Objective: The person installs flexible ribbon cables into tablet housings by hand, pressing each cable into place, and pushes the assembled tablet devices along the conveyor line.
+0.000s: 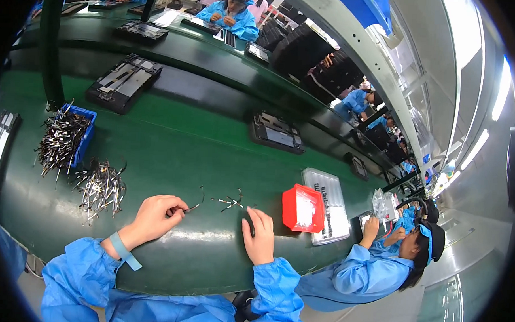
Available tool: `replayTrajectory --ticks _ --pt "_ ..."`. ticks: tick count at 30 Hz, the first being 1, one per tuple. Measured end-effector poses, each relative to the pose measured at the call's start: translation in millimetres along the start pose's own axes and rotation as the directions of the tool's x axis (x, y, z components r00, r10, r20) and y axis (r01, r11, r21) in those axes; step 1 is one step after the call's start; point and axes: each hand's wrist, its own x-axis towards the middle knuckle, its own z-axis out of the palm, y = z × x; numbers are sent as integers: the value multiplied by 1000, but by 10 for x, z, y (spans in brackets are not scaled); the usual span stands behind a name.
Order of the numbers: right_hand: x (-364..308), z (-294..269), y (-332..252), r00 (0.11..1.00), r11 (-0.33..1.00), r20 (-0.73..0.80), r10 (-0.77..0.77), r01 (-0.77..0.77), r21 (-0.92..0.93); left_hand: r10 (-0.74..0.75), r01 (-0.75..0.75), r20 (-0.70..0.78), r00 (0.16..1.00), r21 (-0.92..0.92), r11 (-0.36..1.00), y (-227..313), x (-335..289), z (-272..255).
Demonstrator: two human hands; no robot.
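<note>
My left hand (156,215), with a light blue band at the wrist, is closed in a pinch on a thin dark flex cable (199,202) that sticks out past the fingertips. A few small black-and-white cables (230,202) lie crossed on the green tabletop between my hands. Beside them rests my right hand (259,236), its thumb and fingers apart, with nothing visible held. To the left of my left hand spreads a loose heap of the same cables (103,188). Behind that heap, a blue bin (88,133) is piled over its rim with more of them.
A red tray (290,207) with white contents stands right of my right hand, next to a clear plastic tray (324,180). Black device frames (126,82) sit along the strip beyond. A co-worker (372,273) in blue works close on the right; others sit across.
</note>
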Motion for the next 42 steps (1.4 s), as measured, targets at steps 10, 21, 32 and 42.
replayTrajectory --ticks 10,21,32,42 --pt "562 109 241 950 960 214 -229 185 208 35 -36 25 999 35 999 -17 -13 -2" --pt "1343 384 401 982 981 -4 191 -191 34 40 -41 22 999 59 997 -50 -55 -62" --pt "2473 1520 732 808 660 -41 587 -507 -554 96 -97 8 995 61 993 -16 -46 -16" --pt "2308 1226 639 963 895 65 261 -217 -390 5 -5 5 1000 6 1000 23 35 -30"
